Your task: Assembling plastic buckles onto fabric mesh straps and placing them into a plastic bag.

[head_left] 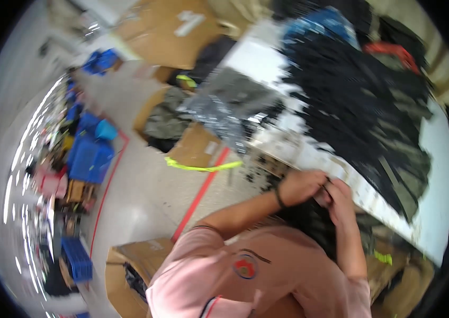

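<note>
My left hand (303, 186) and my right hand (340, 197) meet at the near edge of the white table (436, 212). Both have their fingers closed and pressed together. A small dark bit shows between the fingertips, too small and blurred to name. Dark cloth (309, 220) lies below my hands, partly covered by my arms. On the table just beyond is a wide heap of black and olive cloth strips (346, 100). A dark band (279, 198) circles my left wrist.
Open cardboard boxes (195, 146) with dark cloth and clear plastic stand left of the table. Another carton (145, 259) sits by my left side. A red floor line (200, 193) runs past. Blue crates (91, 156) stand farther left. A blue plastic bag (322, 26) lies behind the heap.
</note>
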The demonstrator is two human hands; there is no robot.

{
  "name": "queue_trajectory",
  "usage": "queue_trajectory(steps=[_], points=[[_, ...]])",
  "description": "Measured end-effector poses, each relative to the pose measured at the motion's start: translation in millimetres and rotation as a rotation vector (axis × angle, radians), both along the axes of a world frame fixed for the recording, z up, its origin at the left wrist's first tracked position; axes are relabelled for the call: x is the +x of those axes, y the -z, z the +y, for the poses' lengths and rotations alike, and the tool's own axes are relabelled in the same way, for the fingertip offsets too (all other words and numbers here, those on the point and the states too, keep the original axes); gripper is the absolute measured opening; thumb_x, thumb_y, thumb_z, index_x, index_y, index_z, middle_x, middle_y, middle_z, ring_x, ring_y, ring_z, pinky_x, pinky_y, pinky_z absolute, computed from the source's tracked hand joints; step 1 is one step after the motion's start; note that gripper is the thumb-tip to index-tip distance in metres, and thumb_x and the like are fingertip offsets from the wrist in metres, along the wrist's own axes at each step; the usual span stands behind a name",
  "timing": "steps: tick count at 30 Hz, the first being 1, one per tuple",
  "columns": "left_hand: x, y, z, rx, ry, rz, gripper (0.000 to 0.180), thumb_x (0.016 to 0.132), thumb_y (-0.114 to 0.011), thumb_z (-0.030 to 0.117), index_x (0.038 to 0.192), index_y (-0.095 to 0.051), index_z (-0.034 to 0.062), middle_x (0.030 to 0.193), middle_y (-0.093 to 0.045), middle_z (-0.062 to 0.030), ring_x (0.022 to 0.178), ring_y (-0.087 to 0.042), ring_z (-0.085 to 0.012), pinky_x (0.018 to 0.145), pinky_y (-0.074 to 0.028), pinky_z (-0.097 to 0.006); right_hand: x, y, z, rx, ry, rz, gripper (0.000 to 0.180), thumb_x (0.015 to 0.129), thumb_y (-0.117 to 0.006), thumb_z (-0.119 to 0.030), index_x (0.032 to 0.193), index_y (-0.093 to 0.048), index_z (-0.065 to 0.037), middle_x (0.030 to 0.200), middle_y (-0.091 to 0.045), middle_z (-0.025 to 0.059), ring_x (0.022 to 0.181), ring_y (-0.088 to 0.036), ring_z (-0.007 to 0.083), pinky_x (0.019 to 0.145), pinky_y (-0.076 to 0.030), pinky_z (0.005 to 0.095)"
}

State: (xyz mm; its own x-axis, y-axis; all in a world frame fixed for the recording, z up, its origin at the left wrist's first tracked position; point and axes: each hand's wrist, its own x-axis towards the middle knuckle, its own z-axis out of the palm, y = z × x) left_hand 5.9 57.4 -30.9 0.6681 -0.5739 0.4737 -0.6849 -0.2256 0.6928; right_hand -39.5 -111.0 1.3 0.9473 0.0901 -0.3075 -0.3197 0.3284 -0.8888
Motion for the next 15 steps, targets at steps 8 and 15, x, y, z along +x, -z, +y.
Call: queue_trajectory(steps=[8, 15], points=[[-13, 1, 7, -0.188, -0.058, 0.080, 0.018, 0.080, -0.059, -0.002, 0.098, -0.059, 0.0005, 0.109, -0.062, -0.0155, 0.090, -0.064, -0.0296, 0.076, -0.052, -0.031, 1, 2, 4, 0.087, -0.073, -0.025, 0.012, 0.088, -0.053, -0.012, 0.080, -0.055, -0.004, 0.064, -0.050, -0.0013, 0.052, -0.040, 0.0056, 0.049, -0.033, 0.0207], [-8, -1, 4, -0.324, -0.026, 0.199, 0.019, 0.078, -0.059, -0.006, 0.095, -0.059, 0.0002, 0.109, -0.063, -0.0150, 0.087, -0.065, -0.0275, 0.072, -0.053, -0.031, -2, 4, 3, 0.177, -0.047, -0.046, 0.009, 0.087, -0.057, -0.009, 0.081, -0.057, -0.003, 0.070, -0.058, 0.0024, 0.057, -0.050, 0.0087, 0.056, -0.042, 0.0223]])
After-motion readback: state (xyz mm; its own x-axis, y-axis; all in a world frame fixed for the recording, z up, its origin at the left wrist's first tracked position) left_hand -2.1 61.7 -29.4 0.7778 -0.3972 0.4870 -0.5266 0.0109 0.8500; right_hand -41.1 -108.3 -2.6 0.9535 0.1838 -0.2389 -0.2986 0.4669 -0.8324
